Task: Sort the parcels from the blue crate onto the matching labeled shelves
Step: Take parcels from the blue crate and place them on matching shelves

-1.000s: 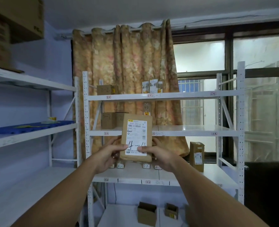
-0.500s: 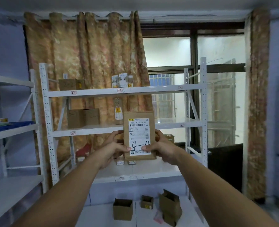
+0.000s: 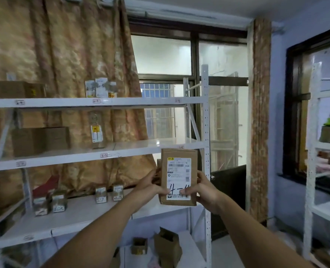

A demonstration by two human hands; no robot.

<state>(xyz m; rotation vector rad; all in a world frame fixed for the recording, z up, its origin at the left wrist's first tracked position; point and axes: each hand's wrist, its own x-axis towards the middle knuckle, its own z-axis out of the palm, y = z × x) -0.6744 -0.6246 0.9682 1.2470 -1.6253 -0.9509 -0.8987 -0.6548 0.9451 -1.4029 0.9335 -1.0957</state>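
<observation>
- Head view: you hold the flat brown cardboard parcel [image 3: 178, 176] upright at arm's length, its white shipping label facing you, likely so the handwritten "4-4" can be read against the shelf tags.
- Your left hand [image 3: 150, 187] grips the parcel's lower left edge, thumb laid on the label; your right hand [image 3: 203, 190] clasps the lower right edge the same way. Both hands are closed on it.
- The parcel hangs in the air in front of the right end of the white metal shelving rack [image 3: 205, 117], resting on no shelf.
- Small red-edged tags [image 3: 103, 155] mark the shelf edges; they are too blurred to read, so the matching bay is uncertain.
- Small labelled boxes [image 3: 101, 194] stand on the lower shelf, larger brown cartons [image 3: 40, 141] on the middle one.
- A second white rack [image 3: 313, 151] stands at right, well apart.
</observation>
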